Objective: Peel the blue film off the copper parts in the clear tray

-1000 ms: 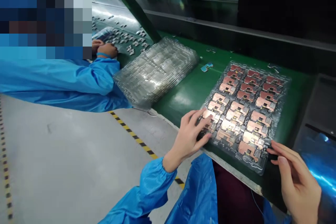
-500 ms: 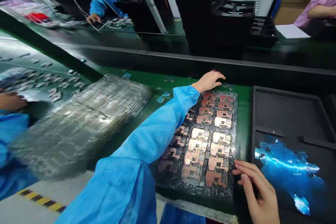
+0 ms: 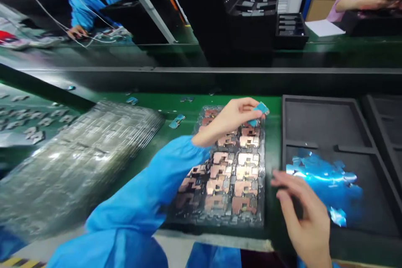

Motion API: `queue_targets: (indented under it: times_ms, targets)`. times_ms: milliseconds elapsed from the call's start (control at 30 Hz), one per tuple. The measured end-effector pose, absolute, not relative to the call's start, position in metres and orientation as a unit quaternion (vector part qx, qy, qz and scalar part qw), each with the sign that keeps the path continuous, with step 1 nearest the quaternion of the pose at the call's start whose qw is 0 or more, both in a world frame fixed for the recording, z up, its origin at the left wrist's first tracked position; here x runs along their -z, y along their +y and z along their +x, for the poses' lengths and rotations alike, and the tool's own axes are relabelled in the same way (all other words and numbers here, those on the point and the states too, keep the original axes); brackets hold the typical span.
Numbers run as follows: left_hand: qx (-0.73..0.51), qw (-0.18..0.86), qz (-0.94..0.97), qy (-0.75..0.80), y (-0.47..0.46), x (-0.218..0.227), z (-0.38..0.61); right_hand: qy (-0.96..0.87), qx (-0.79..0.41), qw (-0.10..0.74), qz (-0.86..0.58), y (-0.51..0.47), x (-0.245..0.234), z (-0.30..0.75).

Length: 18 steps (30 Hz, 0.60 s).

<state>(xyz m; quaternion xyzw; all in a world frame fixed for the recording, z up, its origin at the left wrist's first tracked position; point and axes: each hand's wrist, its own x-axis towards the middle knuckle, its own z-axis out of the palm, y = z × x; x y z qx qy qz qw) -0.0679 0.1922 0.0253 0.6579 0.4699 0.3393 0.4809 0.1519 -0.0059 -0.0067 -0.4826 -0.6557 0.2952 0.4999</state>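
Stacked clear plastic trays (image 3: 78, 167), black foam tray (image 3: 323, 121), pink-sleeved co-worker (image 3: 354, 4)

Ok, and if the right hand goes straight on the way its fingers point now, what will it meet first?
Probably the right edge of the clear plastic tray of copper-coloured parts, just past a strip of green belt. The right hand may be above the belt, so the depth is unclear.

Electronics factory floor, pretty clearly: long green conveyor line (image 3: 188, 106), stacked black foam trays (image 3: 251, 21), blister trays of copper-shielded circuit boards (image 3: 262, 192), co-workers in blue smocks (image 3: 84, 8), hazard-striped floor tape (image 3: 19, 262).
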Motion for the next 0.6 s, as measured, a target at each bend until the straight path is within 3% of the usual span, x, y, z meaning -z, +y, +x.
queue_targets:
  times_ms: [100,300,467,600]
  targets:
    - [-0.361,0.570,0.563,0.478,0.105,-0.045,-0.055,-0.592,-0.288,0.540,-0.524,0.014,-0.008,0.144]
    - [-0.437,0.536,0.493,0.528,0.025,-0.037,-0.035,-0.522,-0.423,0.564,-0.481,0.022,0.002,0.124]
    - [-0.487,0.503,0.450,0.555,0.003,-0.018,-0.021,-0.525,-0.349,0.633,-0.448,0.011,0.019,0.117]
    - [-0.508,0.483,0.444,0.558,-0.006,-0.012,-0.013,-0.574,-0.310,0.606,-0.455,0.006,0.023,0.125]
